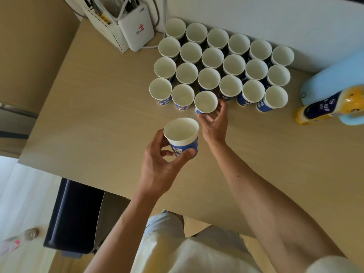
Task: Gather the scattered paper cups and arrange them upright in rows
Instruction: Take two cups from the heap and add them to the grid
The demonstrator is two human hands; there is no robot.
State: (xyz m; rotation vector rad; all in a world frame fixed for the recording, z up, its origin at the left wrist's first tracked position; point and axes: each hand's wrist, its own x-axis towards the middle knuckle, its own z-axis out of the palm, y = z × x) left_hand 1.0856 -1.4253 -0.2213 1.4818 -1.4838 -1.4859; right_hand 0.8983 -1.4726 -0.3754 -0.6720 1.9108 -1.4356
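Forearms, bare, two, reaching from a white shirt (197,257) over the near table edge.

Left hand (159,164): thumb and fingers curled round the lower wall of a held paper cup (182,134), upright, mouth up, above bare tabletop and apart from the rows.

Right hand (213,123): fingertips pinching the base of a front-row cup (205,102), third from the left in the nearest row, just beside its neighbour. It leans slightly; whether its base sits flat cannot be told.

Arranged cups (212,58): paper, round rolled rims, white inside, blue printed walls. Three rows of six upright, rims close together, back row near the white wall; nearest row holds two set cups besides the pinched one, with open room to its right.

Table (98,115): pale wood-grain laminate, matte; left edge runs diagonally, wide bare surface left of and in front of the rows.

White router box (136,30): smooth plastic, cabled, at the back-left corner.

Light-blue jug (334,81) and yellow bottle (325,109), dark label, glossy, at the right edge, near the rows' right end.

Dark bin (74,217): below the table edge, on the floor.
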